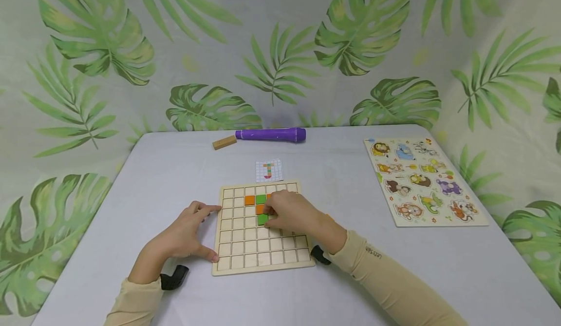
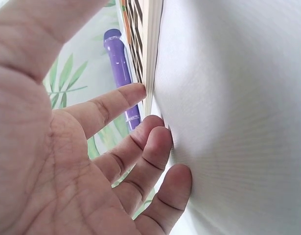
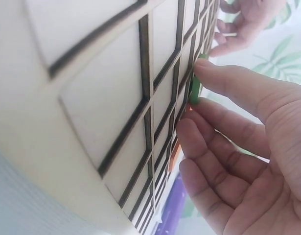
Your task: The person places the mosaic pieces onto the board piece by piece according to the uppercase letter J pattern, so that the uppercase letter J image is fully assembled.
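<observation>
A pale wooden grid board (image 1: pixel 250 246) lies flat on the table. My left hand (image 1: pixel 186 233) is spread at its left side, index fingertip and thumb touching the edge, the other fingertips low by the cloth. Over the upper middle of the board, my right hand (image 1: pixel 291 213) pinches a green square tile (image 3: pixel 195 90) between thumb and index finger, at a grid cell. Above that tile is an orange tile (image 1: pixel 260 209). In the row above lie another orange tile (image 1: pixel 250 200) and a green one (image 1: pixel 261 199); a further orange tile is mostly hidden by the right hand.
Behind the board lies a small pattern card (image 1: pixel 269 170) with a coloured figure. Farther back are a purple microphone-shaped stick (image 1: pixel 271 135) and a small wooden block (image 1: pixel 224 143). An animal puzzle board (image 1: pixel 420 180) lies at the right. A bit of orange shows beside the right wrist.
</observation>
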A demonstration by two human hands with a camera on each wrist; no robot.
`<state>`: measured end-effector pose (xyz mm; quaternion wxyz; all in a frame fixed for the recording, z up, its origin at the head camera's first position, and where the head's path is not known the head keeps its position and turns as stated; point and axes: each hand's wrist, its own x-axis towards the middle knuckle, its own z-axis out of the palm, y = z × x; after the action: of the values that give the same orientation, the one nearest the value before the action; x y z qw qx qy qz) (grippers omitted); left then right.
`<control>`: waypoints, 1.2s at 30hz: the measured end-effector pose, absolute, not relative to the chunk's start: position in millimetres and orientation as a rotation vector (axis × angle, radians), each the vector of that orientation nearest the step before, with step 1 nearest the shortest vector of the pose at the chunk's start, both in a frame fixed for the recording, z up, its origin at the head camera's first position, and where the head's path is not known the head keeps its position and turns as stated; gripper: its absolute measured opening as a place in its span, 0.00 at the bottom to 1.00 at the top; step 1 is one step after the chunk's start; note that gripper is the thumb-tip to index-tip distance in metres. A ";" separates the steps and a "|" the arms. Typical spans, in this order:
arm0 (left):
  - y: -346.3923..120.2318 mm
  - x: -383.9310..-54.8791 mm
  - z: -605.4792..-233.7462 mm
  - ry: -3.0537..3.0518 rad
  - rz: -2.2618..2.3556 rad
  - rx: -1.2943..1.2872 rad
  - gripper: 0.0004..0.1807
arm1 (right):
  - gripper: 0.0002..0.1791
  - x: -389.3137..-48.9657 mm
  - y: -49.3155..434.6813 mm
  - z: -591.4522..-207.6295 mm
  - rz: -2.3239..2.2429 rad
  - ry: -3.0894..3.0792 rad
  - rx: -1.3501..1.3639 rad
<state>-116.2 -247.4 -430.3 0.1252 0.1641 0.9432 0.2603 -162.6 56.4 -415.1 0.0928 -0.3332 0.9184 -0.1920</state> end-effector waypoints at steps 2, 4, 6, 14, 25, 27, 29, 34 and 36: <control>-247.5 -116.2 -430.2 2.749 0.755 0.480 0.69 | 0.11 -162.5 56.3 -415.1 -0.569 2.728 -0.989; -247.5 -116.3 -430.2 2.751 0.750 0.482 0.69 | 0.10 -162.4 56.1 -415.1 -0.568 2.729 -0.991; -247.5 -116.3 -430.0 2.753 0.745 0.483 0.69 | 0.10 -162.6 55.7 -415.4 -0.567 2.734 -0.994; -247.6 -116.3 -430.1 2.756 0.742 0.478 0.69 | 0.12 -162.4 54.1 -415.6 -0.558 2.750 -1.002; -246.9 -115.8 -429.5 2.760 0.749 0.484 0.69 | 0.12 -162.7 60.0 -413.2 -0.596 2.729 -0.954; -246.7 -115.6 -429.2 2.761 0.753 0.486 0.68 | 0.12 -163.0 63.9 -411.1 -0.601 2.731 -0.935; -246.1 -115.1 -428.1 2.761 0.756 0.500 0.68 | 0.12 -163.2 68.9 -408.2 -0.600 2.740 -0.921; -245.2 -114.1 -426.9 2.758 0.751 0.505 0.68 | 0.12 -163.3 79.8 -401.5 -0.618 2.759 -0.888; -245.3 -114.1 -427.3 2.757 0.746 0.504 0.68 | 0.12 -163.3 82.2 -400.4 -0.625 2.756 -0.883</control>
<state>-114.1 -245.3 -427.3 0.1203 0.1724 0.9437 0.2553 -163.3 82.2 -400.4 0.0901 -0.2971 0.9271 -0.2100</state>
